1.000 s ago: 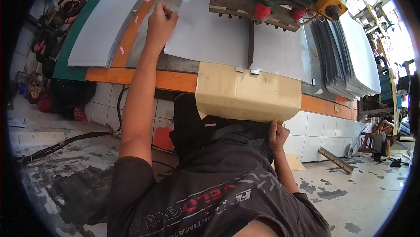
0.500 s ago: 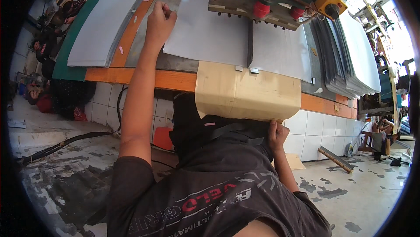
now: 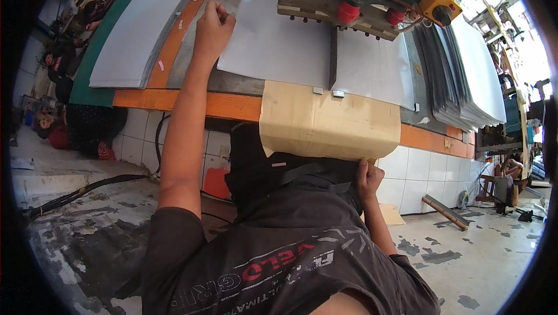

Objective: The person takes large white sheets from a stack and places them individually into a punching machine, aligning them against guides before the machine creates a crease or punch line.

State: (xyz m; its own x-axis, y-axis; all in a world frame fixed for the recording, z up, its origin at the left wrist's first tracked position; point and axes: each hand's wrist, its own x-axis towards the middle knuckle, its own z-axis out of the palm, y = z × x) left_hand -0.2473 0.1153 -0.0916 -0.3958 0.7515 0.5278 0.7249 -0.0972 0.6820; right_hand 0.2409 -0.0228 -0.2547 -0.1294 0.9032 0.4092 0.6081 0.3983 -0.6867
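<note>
My left hand (image 3: 214,29) is a loose fist over the grey plate (image 3: 235,85), beside the left edge of a white sheet (image 3: 279,45). Nothing shows between its fingers. My right hand (image 3: 368,180) is closed at the lower right corner of a tan paper sheet (image 3: 328,120), its thumb on the edge. That paper hangs in a bend over the front of the table. Two small metal blocks, one of them a dark-edged block (image 3: 337,94), sit along its upper part. A dark upright bar (image 3: 333,56) crosses the white sheet below the press head (image 3: 340,13).
A stack of white sheets (image 3: 148,30) lies on the left, another stack (image 3: 479,77) on the right. The press carries red knobs and a yellow control box (image 3: 439,4). An orange table edge (image 3: 186,100) runs along the front. Cables (image 3: 87,190) cross the floor. Other people sit far left.
</note>
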